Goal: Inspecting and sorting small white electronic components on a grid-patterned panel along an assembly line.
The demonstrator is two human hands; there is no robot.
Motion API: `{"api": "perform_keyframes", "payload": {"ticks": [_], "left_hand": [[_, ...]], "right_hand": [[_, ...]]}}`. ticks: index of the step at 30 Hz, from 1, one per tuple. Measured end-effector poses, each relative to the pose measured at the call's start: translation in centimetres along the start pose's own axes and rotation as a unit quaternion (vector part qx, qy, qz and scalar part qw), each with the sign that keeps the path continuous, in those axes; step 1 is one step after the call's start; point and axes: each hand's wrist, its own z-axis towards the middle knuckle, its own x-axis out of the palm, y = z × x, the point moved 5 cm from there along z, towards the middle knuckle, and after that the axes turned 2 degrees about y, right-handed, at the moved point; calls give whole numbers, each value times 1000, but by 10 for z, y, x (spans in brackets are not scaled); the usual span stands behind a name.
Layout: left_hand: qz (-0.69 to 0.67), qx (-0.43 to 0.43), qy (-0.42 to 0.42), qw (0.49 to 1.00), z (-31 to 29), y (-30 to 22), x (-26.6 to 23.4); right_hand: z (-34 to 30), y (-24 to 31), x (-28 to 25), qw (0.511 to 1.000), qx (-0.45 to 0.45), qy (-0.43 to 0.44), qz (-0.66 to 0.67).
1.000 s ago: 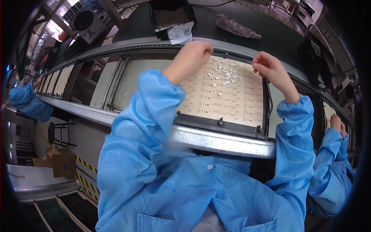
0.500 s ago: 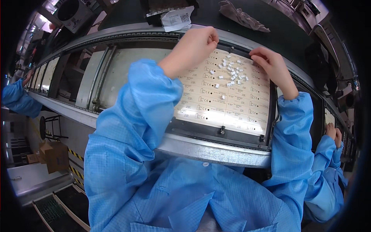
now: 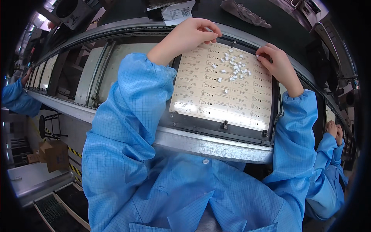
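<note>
A cream-coloured printed board panel with repeated dark markings lies in a black frame in front of me. Several small white plastic connectors are scattered loose over its upper middle. My left hand is over the panel's far left edge, thumb and fingers pinched together; what they hold, if anything, is hidden. At the panel's far right edge, my right hand has its thumb and forefinger closed, with a bit of white, seemingly a connector, at the tips.
A metal conveyor rail runs between me and the panel. Beyond the far rail lie an opened bag and a crumpled grey-brown cloth. Co-workers' hands show at right and far left. A cardboard box stands lower left.
The whole view has shifted slightly. My left hand has moved a little away from me along the panel's far edge. My right hand's fingers have closed more, with white now showing at the tips.
</note>
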Motion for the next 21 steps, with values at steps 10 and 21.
{"api": "perform_keyframes", "payload": {"ticks": [10, 21], "left_hand": [[15, 25, -7, 1000, -1, -2, -1], [33, 5, 14, 999, 0, 5, -1]], "right_hand": [[1, 20, 7, 981, -69, 17, -183], [4, 24, 8, 966, -61, 20, -251]]}}
